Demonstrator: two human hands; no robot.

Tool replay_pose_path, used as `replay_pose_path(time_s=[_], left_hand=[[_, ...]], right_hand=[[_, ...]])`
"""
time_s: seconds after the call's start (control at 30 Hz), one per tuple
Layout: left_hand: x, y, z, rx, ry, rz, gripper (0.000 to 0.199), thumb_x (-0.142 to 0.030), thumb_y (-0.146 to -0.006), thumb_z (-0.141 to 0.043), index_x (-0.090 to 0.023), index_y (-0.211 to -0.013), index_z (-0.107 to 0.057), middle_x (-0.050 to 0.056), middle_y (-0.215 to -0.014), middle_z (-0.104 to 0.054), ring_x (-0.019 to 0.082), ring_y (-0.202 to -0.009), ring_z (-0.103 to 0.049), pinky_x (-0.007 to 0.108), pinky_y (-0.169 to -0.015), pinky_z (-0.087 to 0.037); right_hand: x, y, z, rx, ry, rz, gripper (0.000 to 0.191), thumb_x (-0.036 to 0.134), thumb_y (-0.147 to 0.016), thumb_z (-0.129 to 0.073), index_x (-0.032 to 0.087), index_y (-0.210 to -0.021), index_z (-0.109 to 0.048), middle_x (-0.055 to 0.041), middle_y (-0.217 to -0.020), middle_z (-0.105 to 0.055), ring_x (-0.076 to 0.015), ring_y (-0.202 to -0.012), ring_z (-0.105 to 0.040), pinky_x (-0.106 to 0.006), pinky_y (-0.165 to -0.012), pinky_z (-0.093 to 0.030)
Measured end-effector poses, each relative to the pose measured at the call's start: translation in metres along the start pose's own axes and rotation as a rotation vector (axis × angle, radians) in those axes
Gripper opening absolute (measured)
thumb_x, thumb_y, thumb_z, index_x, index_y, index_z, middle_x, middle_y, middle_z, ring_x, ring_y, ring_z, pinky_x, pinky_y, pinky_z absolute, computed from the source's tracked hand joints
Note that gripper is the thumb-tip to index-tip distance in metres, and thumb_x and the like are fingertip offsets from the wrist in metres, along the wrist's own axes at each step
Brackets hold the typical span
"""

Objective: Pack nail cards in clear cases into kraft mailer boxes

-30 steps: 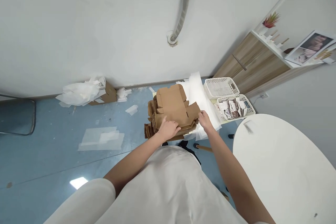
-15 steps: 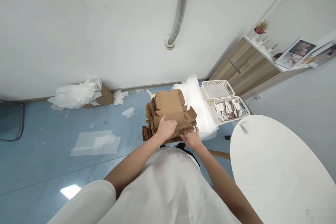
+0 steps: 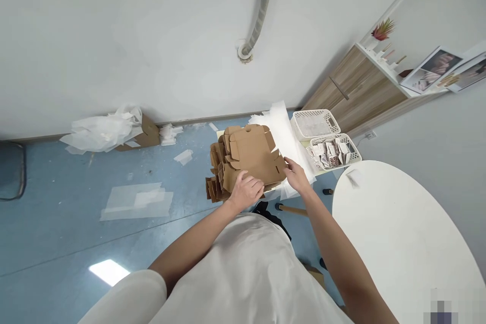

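Fingers (image 3: 253, 186) of the left hand (image 3: 246, 192) lie curled over the near edge of the top flat cardboard box blank (image 3: 252, 154), pressing it onto the stack of blanks (image 3: 216, 172); the right hand (image 3: 296, 174) pinches its right flap loosely. Lifting cleanly, I'd judge, means separating only that top sheet. Right of the stack lie white foam sheets (image 3: 283, 129), beyond them two white baskets (image 3: 317, 124). Nearer, right of the stack, a white round table (image 3: 398, 233) crowds the elbow.
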State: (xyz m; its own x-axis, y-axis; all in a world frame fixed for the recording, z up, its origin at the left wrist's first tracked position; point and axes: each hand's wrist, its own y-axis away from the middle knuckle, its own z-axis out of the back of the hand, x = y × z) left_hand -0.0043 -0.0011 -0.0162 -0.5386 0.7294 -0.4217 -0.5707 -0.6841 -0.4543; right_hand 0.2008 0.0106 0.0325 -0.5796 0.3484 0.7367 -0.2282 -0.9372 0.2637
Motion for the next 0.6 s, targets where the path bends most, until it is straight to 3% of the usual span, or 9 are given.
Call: replay_pose_path(time_s=[0.07, 0.2, 0.33, 0.5, 0.6], left_hand=[[-0.003, 0.000, -0.002, 0.000, 0.020, 0.008, 0.019, -0.020, -0.083, -0.041, -0.021, -0.083, -0.060, 0.000, -0.078, -0.066, 0.013, -0.073, -0.055, 0.041, -0.095, -0.024], [-0.008, -0.002, -0.006, 0.011, 0.080, 0.012, 0.017, -0.022, -0.083, -0.042, -0.022, -0.083, -0.060, 0.000, -0.080, -0.067, 0.014, -0.075, -0.055, 0.042, -0.095, -0.024], [-0.020, -0.009, -0.013, 0.039, 0.166, -0.024, 0.016, -0.028, -0.081, -0.046, -0.021, -0.080, -0.060, 0.000, -0.076, -0.066, 0.014, -0.073, -0.056, 0.041, -0.094, -0.026], [-0.041, -0.033, -0.021, 0.003, 0.232, -0.095, 0.024, -0.037, -0.075, -0.054, -0.021, -0.093, -0.058, 0.005, -0.095, -0.064, 0.019, -0.090, -0.055, 0.041, -0.092, -0.031], [-0.047, -0.059, -0.028, -0.102, 0.267, -0.011, 0.041, -0.040, -0.070, -0.059, -0.020, -0.105, -0.052, 0.010, -0.113, -0.054, 0.024, -0.106, -0.047, 0.042, -0.094, -0.032]], right_hand=[[0.003, 0.006, 0.005, -0.037, 0.067, 0.042, 0.043, 0.029, -0.079, -0.039, 0.024, -0.121, -0.049, -0.0044, -0.106, -0.062, -0.0210, -0.093, -0.057, -0.034, -0.080, -0.043], [0.005, 0.019, 0.019, -0.114, 0.137, 0.074, 0.044, 0.033, -0.082, -0.034, 0.023, -0.123, -0.045, -0.0057, -0.102, -0.064, -0.0217, -0.082, -0.059, -0.034, -0.072, -0.044], [-0.005, 0.033, 0.032, -0.248, 0.151, 0.075, 0.045, 0.037, -0.083, -0.033, 0.021, -0.123, -0.045, -0.0070, -0.095, -0.066, -0.0219, -0.075, -0.060, -0.035, -0.070, -0.043], [-0.046, 0.062, 0.056, -0.469, 0.042, 0.002, 0.045, 0.039, -0.083, -0.033, 0.019, -0.120, -0.049, -0.0074, -0.099, -0.065, -0.0215, -0.083, -0.059, -0.034, -0.075, -0.043], [-0.082, 0.092, 0.080, -0.628, -0.064, -0.044, 0.044, 0.039, -0.082, -0.035, 0.019, -0.118, -0.050, -0.0073, -0.109, -0.061, -0.0215, -0.097, -0.055, -0.035, -0.083, -0.041]])
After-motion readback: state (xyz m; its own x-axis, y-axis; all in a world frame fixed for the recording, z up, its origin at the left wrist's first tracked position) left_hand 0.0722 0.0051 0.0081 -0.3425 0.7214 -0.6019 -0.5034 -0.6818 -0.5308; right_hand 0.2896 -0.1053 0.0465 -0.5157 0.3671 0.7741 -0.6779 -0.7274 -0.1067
